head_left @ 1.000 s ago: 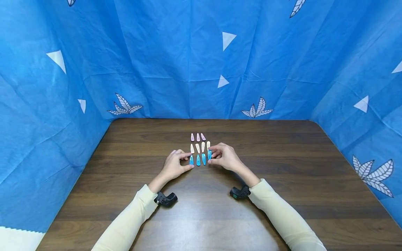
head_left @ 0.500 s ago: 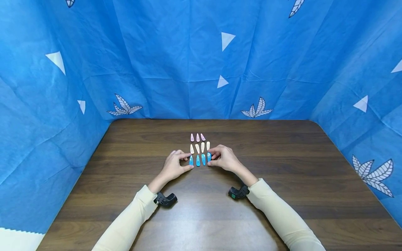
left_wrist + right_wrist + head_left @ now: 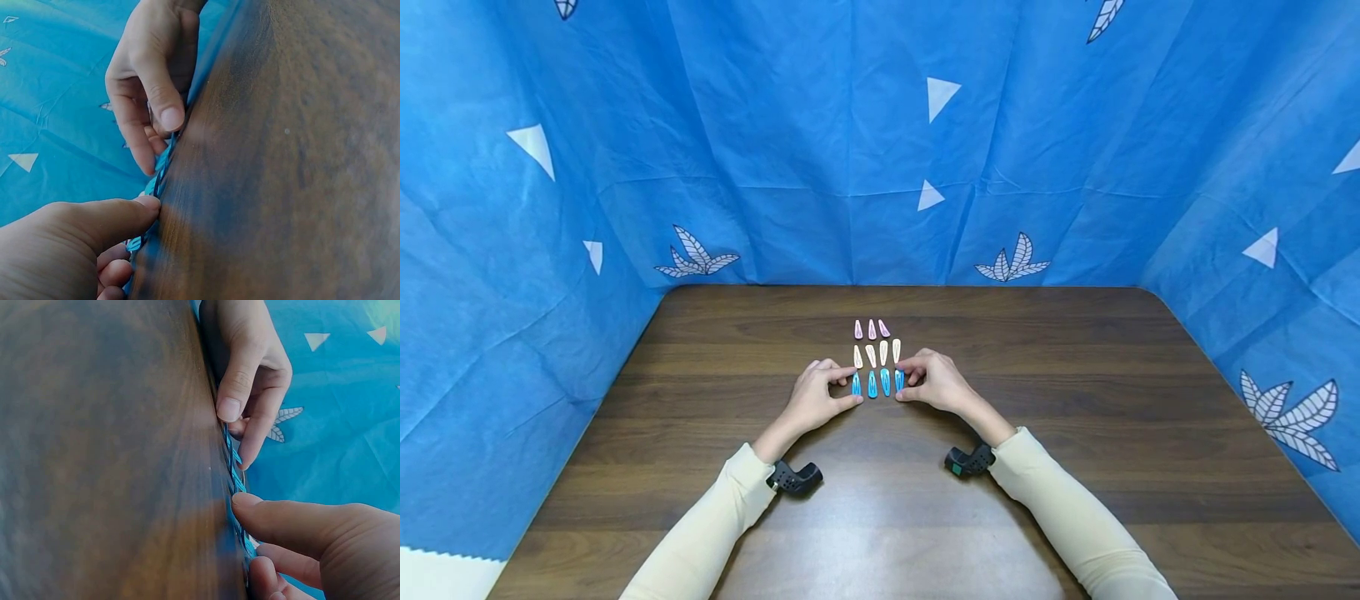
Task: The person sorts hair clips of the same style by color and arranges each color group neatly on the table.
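Note:
Blue snap hair clips [image 3: 872, 384] lie in a row on the wooden table in the head view. My left hand [image 3: 817, 395] holds the leftmost blue hair clip [image 3: 856, 384] by its two ends, thumb near and index finger far. At the row's right end, my right hand [image 3: 942, 382] pinches the rightmost blue hair clip [image 3: 899, 381] in the same way. Behind them runs a row of cream hair clips [image 3: 883, 352], and farther back lie three pink hair clips [image 3: 872, 330], the right one tilted. Both wrist views show the blue clips [image 3: 237, 481] edge-on, partly hidden by fingers.
Brown wooden table [image 3: 1060, 367] surface extends around the clips on every side. A blue patterned cloth [image 3: 790, 150] hangs along the back and both sides. Each wrist carries a black camera mount, the left mount [image 3: 797, 477] and the right mount [image 3: 967, 460].
My right hand has shifted slightly toward the near side with the rightmost blue clip, which now lines up with the other blue clips. The left hand stays in place.

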`<state>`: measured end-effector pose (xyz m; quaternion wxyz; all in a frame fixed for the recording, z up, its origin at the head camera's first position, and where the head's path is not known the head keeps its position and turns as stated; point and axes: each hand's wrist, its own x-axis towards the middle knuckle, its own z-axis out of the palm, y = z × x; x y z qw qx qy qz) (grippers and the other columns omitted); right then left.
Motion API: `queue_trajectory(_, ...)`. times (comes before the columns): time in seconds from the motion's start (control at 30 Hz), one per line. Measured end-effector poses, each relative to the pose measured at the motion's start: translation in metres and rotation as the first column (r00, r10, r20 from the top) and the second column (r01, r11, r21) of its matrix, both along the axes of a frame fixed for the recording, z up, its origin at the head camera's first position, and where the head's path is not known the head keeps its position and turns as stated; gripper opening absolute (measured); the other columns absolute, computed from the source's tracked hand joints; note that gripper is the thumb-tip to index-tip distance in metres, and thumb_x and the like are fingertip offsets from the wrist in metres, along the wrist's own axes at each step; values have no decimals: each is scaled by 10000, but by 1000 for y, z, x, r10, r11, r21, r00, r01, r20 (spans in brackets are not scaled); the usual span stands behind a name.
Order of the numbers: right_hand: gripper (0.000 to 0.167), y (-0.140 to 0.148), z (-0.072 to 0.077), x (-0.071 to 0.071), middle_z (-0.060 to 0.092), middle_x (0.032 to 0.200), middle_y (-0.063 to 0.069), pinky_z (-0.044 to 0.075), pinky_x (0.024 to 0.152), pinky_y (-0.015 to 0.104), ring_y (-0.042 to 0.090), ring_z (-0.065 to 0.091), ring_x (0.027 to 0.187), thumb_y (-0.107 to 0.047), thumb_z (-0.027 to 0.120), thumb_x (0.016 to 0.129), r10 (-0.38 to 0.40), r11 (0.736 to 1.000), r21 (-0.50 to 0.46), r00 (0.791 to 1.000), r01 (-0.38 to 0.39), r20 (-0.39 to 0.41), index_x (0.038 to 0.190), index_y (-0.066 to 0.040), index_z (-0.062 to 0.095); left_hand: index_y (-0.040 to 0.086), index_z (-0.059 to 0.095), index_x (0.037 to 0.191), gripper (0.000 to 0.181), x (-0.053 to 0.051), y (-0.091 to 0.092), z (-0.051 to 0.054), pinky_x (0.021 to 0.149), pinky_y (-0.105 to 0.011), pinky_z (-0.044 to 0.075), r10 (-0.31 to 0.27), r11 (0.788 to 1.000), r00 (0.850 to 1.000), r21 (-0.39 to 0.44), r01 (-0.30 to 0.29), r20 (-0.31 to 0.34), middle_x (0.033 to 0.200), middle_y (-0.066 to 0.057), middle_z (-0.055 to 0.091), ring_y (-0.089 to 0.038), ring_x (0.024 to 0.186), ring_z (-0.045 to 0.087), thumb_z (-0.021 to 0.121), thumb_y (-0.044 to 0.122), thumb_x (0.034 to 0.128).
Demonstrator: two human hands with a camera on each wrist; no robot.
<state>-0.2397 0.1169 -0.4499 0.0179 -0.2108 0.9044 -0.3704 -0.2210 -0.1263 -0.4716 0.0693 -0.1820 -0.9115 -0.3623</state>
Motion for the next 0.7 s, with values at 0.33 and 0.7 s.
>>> queue_trajectory(0.33, 508, 0, 2, 2, 614, 825, 16, 444, 746, 263, 84, 575, 743, -164, 882, 691, -5, 1000, 15, 1000, 5, 13, 1156, -42, 718, 62, 721, 1162, 493, -2, 0, -1, 769, -333, 391, -5, 1000, 1000, -3, 5, -10, 814, 29, 575, -143, 815, 487, 855, 238, 722)
queue_trajectory(0.7, 509, 1, 1, 3, 647, 906, 44, 475, 780, 302, 108, 602, 777, -161, 883, 691, -20, 1000, 3, 1000, 20, 13, 1153, -37, 712, 71, 710, 1187, 510, -1, 0, -1, 793, -339, 385, 3, 1000, 1000, -4, -3, 8, 826, 28, 572, -148, 834, 488, 850, 250, 730)
